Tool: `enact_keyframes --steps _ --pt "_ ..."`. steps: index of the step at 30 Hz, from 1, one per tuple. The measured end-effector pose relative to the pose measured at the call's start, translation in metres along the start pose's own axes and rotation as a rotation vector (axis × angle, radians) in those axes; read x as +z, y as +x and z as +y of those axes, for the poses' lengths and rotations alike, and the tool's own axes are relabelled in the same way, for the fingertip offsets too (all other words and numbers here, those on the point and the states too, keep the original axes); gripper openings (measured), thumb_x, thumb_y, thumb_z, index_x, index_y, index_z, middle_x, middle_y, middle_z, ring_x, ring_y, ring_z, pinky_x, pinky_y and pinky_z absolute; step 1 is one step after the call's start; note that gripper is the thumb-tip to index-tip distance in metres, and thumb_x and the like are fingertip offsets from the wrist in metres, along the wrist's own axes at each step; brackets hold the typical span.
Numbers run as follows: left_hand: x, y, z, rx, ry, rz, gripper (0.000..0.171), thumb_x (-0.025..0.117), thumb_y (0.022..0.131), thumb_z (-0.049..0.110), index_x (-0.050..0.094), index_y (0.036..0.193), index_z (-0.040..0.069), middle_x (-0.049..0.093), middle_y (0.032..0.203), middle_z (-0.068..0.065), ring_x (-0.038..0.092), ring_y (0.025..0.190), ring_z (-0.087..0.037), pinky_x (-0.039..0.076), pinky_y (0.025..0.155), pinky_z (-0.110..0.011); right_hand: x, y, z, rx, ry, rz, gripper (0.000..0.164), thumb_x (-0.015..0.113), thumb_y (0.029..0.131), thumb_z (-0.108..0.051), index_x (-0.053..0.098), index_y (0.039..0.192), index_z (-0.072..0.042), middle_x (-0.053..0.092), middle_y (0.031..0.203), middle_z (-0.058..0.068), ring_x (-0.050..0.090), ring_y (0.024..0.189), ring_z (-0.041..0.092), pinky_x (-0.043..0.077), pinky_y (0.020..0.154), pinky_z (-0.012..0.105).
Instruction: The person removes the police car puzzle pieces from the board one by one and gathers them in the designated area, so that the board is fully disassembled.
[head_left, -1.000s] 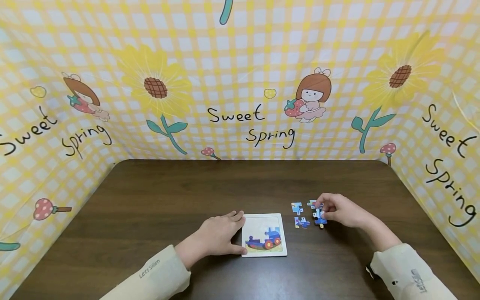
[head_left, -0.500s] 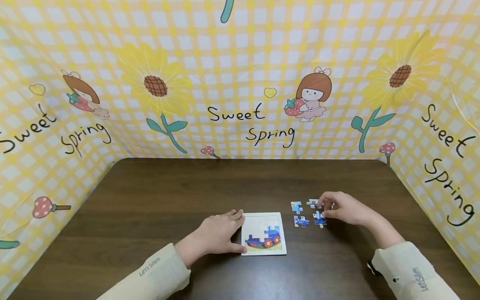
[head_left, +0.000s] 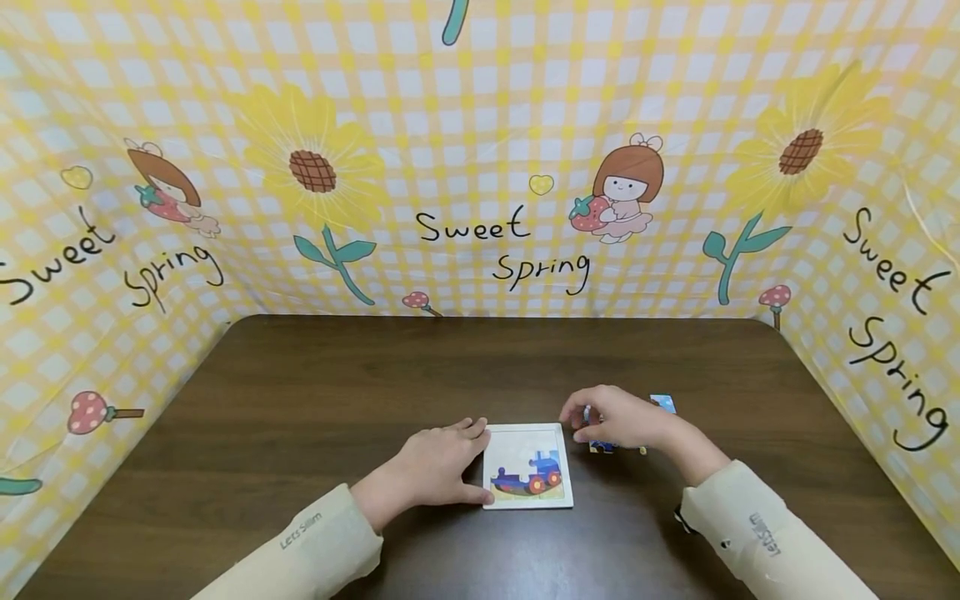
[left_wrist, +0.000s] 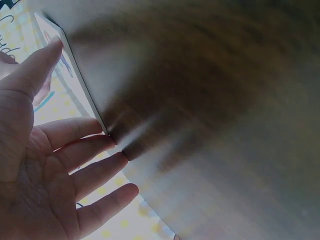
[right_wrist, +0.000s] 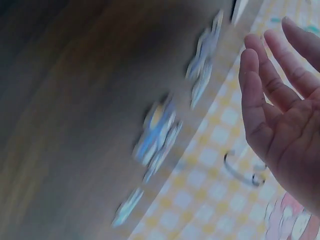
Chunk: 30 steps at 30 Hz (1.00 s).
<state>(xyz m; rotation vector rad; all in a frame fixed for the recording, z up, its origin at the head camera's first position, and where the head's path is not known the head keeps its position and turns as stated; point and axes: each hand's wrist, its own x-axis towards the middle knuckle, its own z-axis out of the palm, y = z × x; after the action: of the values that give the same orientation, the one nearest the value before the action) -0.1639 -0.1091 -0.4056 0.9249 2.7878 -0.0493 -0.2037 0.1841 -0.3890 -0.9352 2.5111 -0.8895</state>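
Note:
A square white puzzle board [head_left: 517,440] lies on the table, its lower part filled with a picture of a blue and red train. Along its left side rests my left hand [head_left: 427,468], thumb at the near corner and fingertips at the far one. The left wrist view shows those fingers fairly straight along the board's edge [left_wrist: 82,87]. Just right of the board, my right hand [head_left: 628,415] hovers over loose puzzle pieces [head_left: 601,447], partly hiding them. Nothing shows between its loosely bent fingers [right_wrist: 260,80]. In the right wrist view, blurred pieces [right_wrist: 156,131] lie apart from the hand.
One light blue piece [head_left: 663,403] shows beyond the right wrist. The brown table [head_left: 450,367] is enclosed at the back and sides by a yellow checked cloth [head_left: 465,167].
My right hand has moved left, from the rightmost pieces to beside the board. A light blue piece now shows behind it at the right. The left hand has stayed put.

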Motion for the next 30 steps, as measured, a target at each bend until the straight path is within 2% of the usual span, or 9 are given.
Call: enact_keyframes --steps 7,12,25,30 --pt "0.005 0.006 0.011 0.011 -0.008 -0.024 0.089 0.065 0.082 0.070 0.050 0.146 0.010 0.045 0.155 -0.008 0.046 0.142 -0.025 0.049 0.104 -0.044 0.021 0.003 -0.012 0.000 -0.018 -0.088 0.020 0.071 0.089 -0.006 0.071 0.109 -0.005 0.063 0.097 0.004 0.049 0.070 0.006 0.046 0.063 0.021" --pt "0.008 0.005 0.013 0.001 -0.008 -0.046 0.089 0.065 0.082 0.070 0.050 0.147 0.012 0.044 0.156 -0.007 0.046 0.142 -0.024 0.050 0.103 -0.044 0.032 0.003 -0.016 0.012 -0.033 -0.124 0.022 0.074 0.088 -0.007 0.071 0.110 -0.006 0.061 0.099 0.003 0.048 0.072 0.005 0.045 0.065 0.021" --pt "0.002 -0.001 0.003 -0.012 -0.005 -0.030 0.090 0.065 0.081 0.070 0.050 0.147 0.010 0.045 0.155 -0.008 0.046 0.142 -0.025 0.049 0.104 -0.043 0.040 0.016 -0.026 0.049 -0.086 -0.133 0.029 0.080 0.083 -0.010 0.066 0.108 -0.014 0.055 0.101 0.001 0.053 0.085 0.013 0.048 0.076 0.026" --pt "-0.001 -0.001 0.001 -0.009 0.005 -0.015 0.090 0.066 0.081 0.069 0.050 0.146 0.009 0.045 0.155 -0.009 0.047 0.142 -0.025 0.050 0.104 -0.043 0.039 0.017 -0.027 0.040 -0.091 -0.124 0.029 0.080 0.083 -0.008 0.064 0.107 -0.014 0.055 0.099 0.000 0.052 0.082 0.013 0.048 0.075 0.025"
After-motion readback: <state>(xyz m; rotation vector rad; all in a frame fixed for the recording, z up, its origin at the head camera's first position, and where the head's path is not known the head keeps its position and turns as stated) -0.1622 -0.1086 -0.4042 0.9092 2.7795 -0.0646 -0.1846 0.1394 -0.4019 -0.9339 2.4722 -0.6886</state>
